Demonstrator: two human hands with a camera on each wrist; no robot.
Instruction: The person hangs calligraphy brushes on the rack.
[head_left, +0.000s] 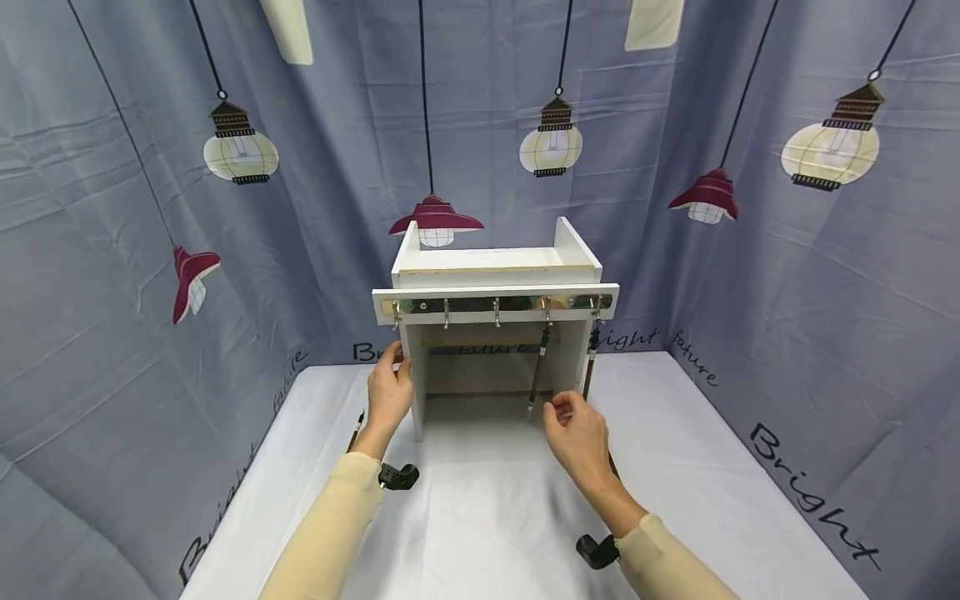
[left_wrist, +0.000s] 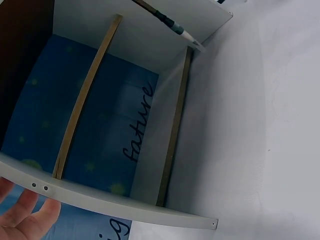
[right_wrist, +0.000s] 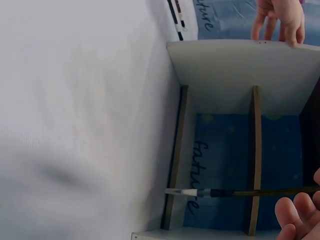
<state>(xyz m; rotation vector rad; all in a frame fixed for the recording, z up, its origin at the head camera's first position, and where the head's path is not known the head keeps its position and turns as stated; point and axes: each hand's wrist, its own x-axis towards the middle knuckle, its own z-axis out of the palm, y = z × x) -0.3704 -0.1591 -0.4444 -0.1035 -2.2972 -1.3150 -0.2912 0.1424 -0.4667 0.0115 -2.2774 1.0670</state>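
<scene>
A white wooden rack [head_left: 495,279] with a rail of metal hooks [head_left: 495,305] stands on the white-covered table [head_left: 487,500]. My left hand [head_left: 390,392] lies flat against the rack's left side panel [left_wrist: 125,205], its fingers [right_wrist: 280,20] reaching over the panel's edge. A brush [head_left: 537,375] hangs from a hook in front of the rack's opening, and a second brush [head_left: 592,354] hangs at the right end. My right hand [head_left: 573,425] hovers by the lower end of the first brush [right_wrist: 240,192]. Its fingers [right_wrist: 297,217] are loosely curled beside the handle, with no grip showing.
Another brush [head_left: 356,429] lies on the table left of the rack, by my left wrist. A brown stick [head_left: 610,462] shows beside my right wrist. A grey curtain printed with lamps [head_left: 787,292] closes in the table on three sides.
</scene>
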